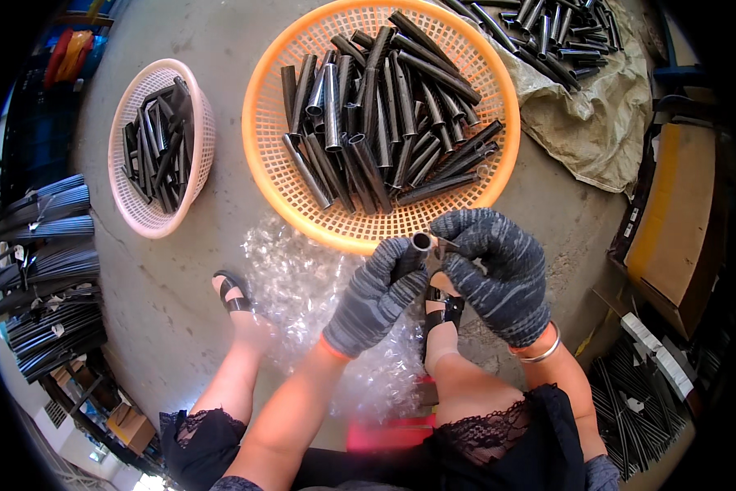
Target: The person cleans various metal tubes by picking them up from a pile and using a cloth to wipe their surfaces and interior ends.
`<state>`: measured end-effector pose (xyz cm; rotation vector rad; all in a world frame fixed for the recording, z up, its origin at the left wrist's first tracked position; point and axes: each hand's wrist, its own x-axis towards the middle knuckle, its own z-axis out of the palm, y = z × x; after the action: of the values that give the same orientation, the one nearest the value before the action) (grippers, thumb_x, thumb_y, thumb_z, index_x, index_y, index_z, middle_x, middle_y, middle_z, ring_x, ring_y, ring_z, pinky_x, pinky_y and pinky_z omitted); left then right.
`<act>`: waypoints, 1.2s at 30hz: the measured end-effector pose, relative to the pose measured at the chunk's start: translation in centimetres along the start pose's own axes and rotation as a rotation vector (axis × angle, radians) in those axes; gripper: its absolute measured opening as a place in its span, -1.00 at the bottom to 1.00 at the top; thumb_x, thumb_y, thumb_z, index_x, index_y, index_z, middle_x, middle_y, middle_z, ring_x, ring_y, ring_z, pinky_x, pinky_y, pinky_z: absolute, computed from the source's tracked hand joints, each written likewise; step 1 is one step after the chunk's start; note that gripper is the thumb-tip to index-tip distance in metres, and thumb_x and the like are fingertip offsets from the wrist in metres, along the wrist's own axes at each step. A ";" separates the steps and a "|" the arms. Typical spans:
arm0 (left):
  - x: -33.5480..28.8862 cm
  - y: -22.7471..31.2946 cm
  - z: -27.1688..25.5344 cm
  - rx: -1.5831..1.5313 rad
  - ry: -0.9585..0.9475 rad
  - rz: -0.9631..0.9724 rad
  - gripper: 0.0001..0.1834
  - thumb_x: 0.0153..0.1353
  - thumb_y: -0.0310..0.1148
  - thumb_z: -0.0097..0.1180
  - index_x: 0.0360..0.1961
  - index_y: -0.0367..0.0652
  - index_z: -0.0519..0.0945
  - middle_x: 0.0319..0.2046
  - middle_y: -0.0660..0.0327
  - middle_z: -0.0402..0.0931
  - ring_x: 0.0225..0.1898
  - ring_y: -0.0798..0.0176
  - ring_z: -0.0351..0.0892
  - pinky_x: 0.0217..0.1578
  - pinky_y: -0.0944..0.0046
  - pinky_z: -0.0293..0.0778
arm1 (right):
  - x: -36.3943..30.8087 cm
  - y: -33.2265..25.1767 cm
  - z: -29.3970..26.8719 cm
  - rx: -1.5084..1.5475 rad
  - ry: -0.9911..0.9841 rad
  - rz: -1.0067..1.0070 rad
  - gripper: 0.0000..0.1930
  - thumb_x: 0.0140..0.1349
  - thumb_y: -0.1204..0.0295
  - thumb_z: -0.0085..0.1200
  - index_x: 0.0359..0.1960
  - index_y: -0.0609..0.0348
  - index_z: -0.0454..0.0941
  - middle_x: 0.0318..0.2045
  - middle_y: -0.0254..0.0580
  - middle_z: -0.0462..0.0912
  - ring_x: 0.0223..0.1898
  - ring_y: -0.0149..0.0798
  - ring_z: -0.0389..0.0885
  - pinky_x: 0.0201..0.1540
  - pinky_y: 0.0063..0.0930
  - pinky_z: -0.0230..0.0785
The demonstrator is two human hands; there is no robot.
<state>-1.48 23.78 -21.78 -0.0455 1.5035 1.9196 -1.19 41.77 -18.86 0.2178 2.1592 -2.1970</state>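
My left hand [374, 296], in a dark grey knit glove, is closed around a short black tube [419, 244] with its open end facing up. My right hand [499, 274], gloved alike, pinches a small blade-like metal tool [444, 248] right beside the tube's rim. Whether the tool touches the rim, I cannot tell. Just beyond both hands stands a large round orange-rimmed basket [257, 155], heaped with black tubes [376, 106] lying at many angles.
A smaller pink basket [207, 155] of black tubes stands to the left. Clear plastic shavings [282, 258] cover the floor by my feet. More tubes lie on a beige sack [597, 139] at far right. Cardboard box [666, 213] at right; bundled black rods [49, 270] at left.
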 end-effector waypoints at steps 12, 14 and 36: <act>-0.8 -1.1 2.6 0.220 0.111 0.113 -0.64 0.18 -0.53 0.11 0.02 -0.29 0.43 -0.22 0.16 0.57 -0.18 0.31 0.56 -0.13 0.30 0.46 | -0.6 0.1 0.2 -0.164 0.052 -0.020 -0.77 -0.01 0.62 0.17 -0.24 0.22 0.62 -0.34 -0.15 0.66 -0.34 -0.26 0.65 -0.22 -0.47 0.47; -0.8 -0.5 3.1 0.194 0.085 0.116 -0.63 0.17 -0.54 0.12 0.03 -0.29 0.43 -0.21 0.17 0.57 -0.17 0.31 0.57 -0.13 0.30 0.46 | -0.5 0.1 -0.1 -0.200 0.040 -0.073 -0.77 -0.01 0.62 0.16 -0.26 0.22 0.62 -0.35 -0.14 0.66 -0.35 -0.25 0.65 -0.23 -0.47 0.47; -1.3 1.2 -4.5 -0.086 -0.517 -0.325 -0.37 0.16 -0.53 0.18 0.26 -0.16 0.27 -0.09 0.29 0.46 -0.09 0.43 0.40 -0.06 0.36 0.41 | -2.0 3.6 -6.9 0.019 0.090 0.363 -0.82 0.03 0.73 0.11 -0.30 0.31 0.55 -0.33 -0.21 0.63 -0.29 -0.42 0.57 -0.17 -0.53 0.46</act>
<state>-2.81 19.13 -21.70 0.1496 0.9995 1.5762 1.73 48.50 -22.20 0.6630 1.9510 -2.0345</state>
